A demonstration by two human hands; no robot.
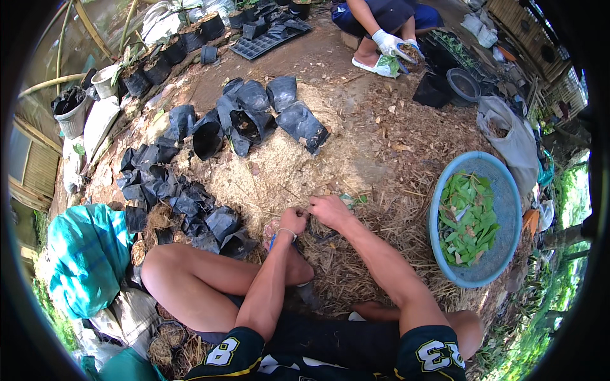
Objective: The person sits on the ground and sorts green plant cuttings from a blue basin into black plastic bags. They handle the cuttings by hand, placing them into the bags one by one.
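Observation:
Low over the straw-strewn ground, my left hand (293, 220) and my right hand (329, 210) meet with their fingertips almost touching. The fingers of both are closed in a pinch; whatever lies between them is too small and dark to name. Dry straw (337, 267) covers the ground under my hands and forearms. A little green leaf piece (361, 199) lies just beyond my right hand. Beside my left hand, pale sawdust-like material (244, 190) is spread out. Past it stand several black plastic grow bags (249, 124), some with their mouths gaping.
To the right sits a blue basin (438, 251) holding green leaves (470, 219). Crumpled black bags (184, 197) are heaped at the left by a teal sack (89, 254). At the back, a person's gloved hand (386, 42) holds a scoop-like container near a black seedling tray (270, 39).

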